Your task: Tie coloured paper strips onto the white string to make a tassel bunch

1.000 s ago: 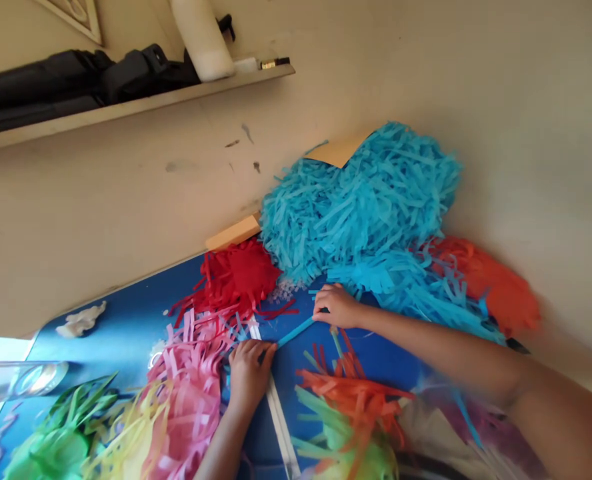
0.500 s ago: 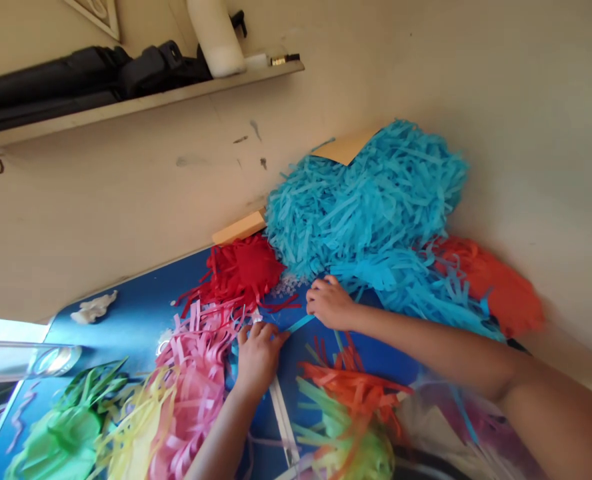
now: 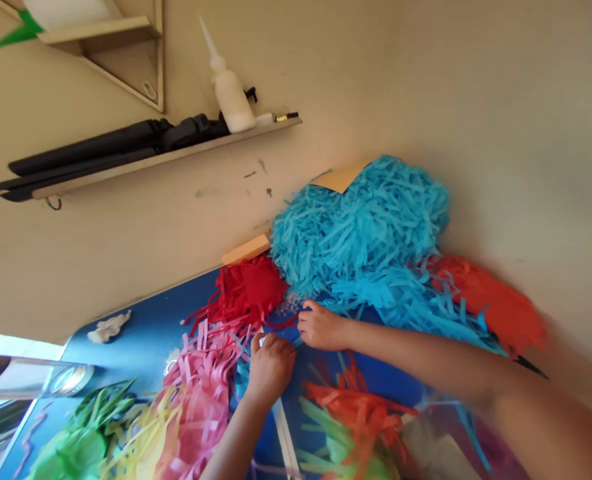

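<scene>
The thin blue paper strip (image 3: 297, 344) could tear if we tug it between such tight pinches, and our right forearm (image 3: 426, 360) may drag the orange fringed paper (image 3: 361, 407) across the blue counter (image 3: 141, 327). Our left hand (image 3: 271, 367) and right hand (image 3: 321, 327) curl nearly closed, fingertips pinching the strip; only a sliver shows between them.

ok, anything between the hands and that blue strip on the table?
Nothing visible. The right hand pinches the blue strip, the left hand presses beside it; only a short bit shows between them.
</scene>
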Demonstrator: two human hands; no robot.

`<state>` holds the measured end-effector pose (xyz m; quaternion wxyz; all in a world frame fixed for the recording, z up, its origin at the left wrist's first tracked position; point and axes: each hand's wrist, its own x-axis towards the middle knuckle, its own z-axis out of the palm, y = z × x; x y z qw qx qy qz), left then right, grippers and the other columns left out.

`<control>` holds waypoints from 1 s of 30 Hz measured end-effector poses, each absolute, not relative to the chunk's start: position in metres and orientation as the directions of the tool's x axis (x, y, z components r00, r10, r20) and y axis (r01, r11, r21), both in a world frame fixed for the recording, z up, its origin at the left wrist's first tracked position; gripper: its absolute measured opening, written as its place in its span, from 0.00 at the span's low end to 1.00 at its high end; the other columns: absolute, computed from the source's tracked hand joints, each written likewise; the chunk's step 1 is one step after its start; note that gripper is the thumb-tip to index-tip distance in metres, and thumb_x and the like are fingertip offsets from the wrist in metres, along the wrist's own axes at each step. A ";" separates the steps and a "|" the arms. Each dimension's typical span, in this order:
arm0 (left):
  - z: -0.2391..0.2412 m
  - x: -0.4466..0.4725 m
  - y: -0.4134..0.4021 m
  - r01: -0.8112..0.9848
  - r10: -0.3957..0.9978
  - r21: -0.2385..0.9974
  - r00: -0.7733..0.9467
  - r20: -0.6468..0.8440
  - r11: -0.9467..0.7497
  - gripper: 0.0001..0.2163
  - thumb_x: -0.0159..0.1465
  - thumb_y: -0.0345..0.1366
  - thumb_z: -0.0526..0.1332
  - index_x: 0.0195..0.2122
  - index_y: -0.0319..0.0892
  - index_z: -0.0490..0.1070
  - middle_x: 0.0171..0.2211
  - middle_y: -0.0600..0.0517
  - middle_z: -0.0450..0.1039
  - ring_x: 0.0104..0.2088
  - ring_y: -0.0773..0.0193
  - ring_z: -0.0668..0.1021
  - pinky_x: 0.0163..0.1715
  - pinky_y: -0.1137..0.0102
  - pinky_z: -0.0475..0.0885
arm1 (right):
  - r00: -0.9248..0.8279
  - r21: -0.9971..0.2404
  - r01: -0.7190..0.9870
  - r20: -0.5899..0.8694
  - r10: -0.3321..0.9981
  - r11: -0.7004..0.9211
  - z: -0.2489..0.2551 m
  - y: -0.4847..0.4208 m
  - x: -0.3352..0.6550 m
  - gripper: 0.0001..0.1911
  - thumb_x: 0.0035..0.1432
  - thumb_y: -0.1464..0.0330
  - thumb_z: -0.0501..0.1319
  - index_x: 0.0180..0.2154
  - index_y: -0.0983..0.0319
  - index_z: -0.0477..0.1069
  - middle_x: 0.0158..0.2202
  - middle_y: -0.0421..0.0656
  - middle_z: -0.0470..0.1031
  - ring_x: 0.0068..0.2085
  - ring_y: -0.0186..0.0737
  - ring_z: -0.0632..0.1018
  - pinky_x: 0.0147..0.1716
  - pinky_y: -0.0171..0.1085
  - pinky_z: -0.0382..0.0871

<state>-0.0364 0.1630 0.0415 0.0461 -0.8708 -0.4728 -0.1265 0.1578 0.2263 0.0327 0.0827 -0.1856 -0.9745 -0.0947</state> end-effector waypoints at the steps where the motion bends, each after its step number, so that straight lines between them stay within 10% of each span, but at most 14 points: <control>1: 0.042 -0.037 0.164 0.832 0.810 0.041 0.525 0.260 -0.553 0.09 0.64 0.32 0.59 0.32 0.46 0.78 0.32 0.50 0.80 0.38 0.55 0.77 0.48 0.53 0.61 | -0.924 0.154 0.364 0.182 0.336 0.918 0.034 0.226 0.156 0.12 0.63 0.74 0.56 0.31 0.63 0.76 0.32 0.45 0.77 0.38 0.44 0.71 0.52 0.54 0.54; 22: 0.026 -0.040 0.148 0.891 0.846 0.054 0.408 0.343 -0.451 0.10 0.65 0.28 0.56 0.36 0.46 0.78 0.33 0.49 0.79 0.38 0.54 0.76 0.48 0.54 0.59 | -0.827 0.032 0.504 0.304 0.472 0.863 0.019 0.205 0.155 0.16 0.67 0.75 0.50 0.32 0.63 0.74 0.32 0.45 0.76 0.40 0.43 0.69 0.49 0.49 0.53; 30: 0.010 -0.063 0.135 0.885 0.886 0.199 0.356 0.297 -0.422 0.10 0.67 0.33 0.56 0.40 0.48 0.79 0.34 0.49 0.80 0.39 0.56 0.77 0.47 0.57 0.62 | -0.782 -0.201 0.527 0.266 0.564 0.826 0.005 0.219 0.200 0.10 0.65 0.69 0.59 0.34 0.56 0.78 0.38 0.41 0.79 0.44 0.41 0.70 0.47 0.45 0.52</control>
